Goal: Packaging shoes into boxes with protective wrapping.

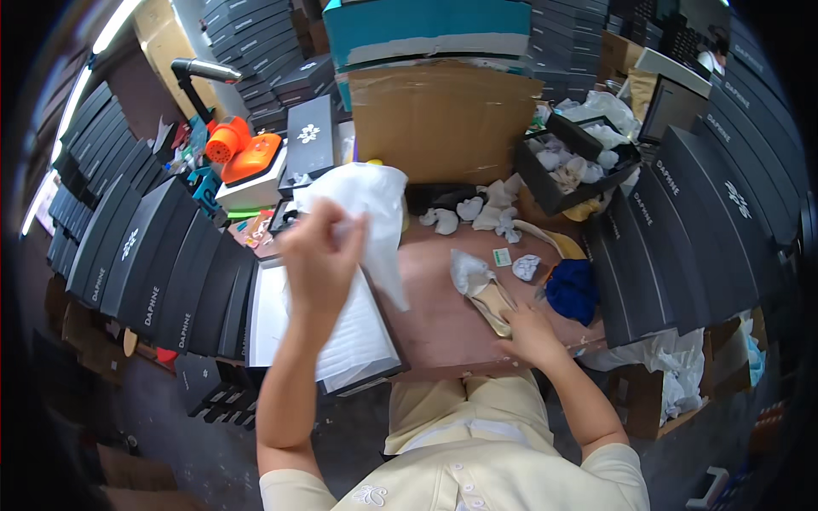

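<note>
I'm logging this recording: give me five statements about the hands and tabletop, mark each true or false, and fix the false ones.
1. The left hand holds up a thin white sheet. True.
2. The right hand is raised high above the reddish-brown tabletop. False: it is down at a beige shoe lying there.
3. A dark blue cloth bundle lies to the right of the shoe. True.
4. The open dark-edged box with a white inside is right of the shoe. False: it is on the left.
5. A bright orange rounded device stands toward the back left. True.
</note>
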Available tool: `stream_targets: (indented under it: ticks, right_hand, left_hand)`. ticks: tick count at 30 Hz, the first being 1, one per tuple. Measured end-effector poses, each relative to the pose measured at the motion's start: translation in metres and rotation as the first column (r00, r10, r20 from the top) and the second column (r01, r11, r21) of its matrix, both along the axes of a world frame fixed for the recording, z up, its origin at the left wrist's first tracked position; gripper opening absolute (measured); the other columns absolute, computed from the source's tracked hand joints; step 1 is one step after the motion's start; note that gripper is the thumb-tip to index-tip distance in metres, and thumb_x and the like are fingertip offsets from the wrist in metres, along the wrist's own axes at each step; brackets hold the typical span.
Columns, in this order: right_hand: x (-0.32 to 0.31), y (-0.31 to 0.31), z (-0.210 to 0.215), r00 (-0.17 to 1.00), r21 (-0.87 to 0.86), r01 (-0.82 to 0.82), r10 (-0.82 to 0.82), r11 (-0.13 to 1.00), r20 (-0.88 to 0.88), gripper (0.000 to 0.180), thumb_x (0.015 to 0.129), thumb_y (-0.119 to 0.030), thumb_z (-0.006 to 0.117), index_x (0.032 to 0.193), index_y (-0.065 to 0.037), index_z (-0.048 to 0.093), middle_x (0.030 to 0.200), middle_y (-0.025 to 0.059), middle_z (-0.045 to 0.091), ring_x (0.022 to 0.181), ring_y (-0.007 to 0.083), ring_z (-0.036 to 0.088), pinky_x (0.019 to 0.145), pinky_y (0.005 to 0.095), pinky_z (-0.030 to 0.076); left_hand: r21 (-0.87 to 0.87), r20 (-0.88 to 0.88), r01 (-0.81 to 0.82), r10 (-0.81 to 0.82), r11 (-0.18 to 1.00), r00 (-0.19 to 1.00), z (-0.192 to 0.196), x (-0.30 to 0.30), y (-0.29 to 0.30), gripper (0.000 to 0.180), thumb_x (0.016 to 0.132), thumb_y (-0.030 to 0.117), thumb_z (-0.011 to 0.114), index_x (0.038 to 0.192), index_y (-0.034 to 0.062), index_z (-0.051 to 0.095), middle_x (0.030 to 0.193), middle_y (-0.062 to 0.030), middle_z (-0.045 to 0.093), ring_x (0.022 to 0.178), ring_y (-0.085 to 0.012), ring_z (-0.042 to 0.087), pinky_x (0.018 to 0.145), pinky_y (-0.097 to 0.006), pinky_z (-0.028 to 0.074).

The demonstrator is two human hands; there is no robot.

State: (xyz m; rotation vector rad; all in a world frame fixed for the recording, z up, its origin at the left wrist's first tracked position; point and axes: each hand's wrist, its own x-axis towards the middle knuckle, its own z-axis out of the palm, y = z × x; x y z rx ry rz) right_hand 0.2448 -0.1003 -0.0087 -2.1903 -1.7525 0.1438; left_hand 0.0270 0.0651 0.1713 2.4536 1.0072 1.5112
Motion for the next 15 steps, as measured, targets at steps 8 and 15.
stream_targets:
  ticks: [8, 15]
  right_hand:
    - [0.042, -0.111, 0.037, 0.352, 0.139, 0.165, 0.074, 0.976, -0.933, 0.036, 0.062, -0.026, 0.075, 0.075, 0.006, 0.065, 0.066, 0.0042, 0.062, 0.057, 0.0086, 0.053, 0.054, 0.0240, 0.043]
    - [-0.008, -0.148, 0.027, -0.282, 0.093, 0.282, 0.175, 0.955, -0.943, 0.032, 0.069, -0.019, 0.069, 0.081, 0.010, 0.063, 0.079, 0.0127, 0.065, 0.068, 0.0171, 0.061, 0.060, 0.0267, 0.048]
  left_hand:
    - [-0.427, -0.028, 0.229, -0.266, 0.875, 0.963, -0.097, 0.050, 0.033, 0.026, 0.085, 0.020, 0.065, 0.072, 0.0004, 0.053, 0.051, -0.0084, 0.054, 0.045, -0.0188, 0.054, 0.045, -0.032, 0.040]
    - [-0.477, 0.185, 0.475, -0.444, 0.739, 0.877, -0.111, 0.067, -0.009, 0.009, 0.086, 0.008, 0.062, 0.087, -0.0005, 0.060, 0.053, -0.0051, 0.052, 0.045, -0.0055, 0.042, 0.042, -0.023, 0.031]
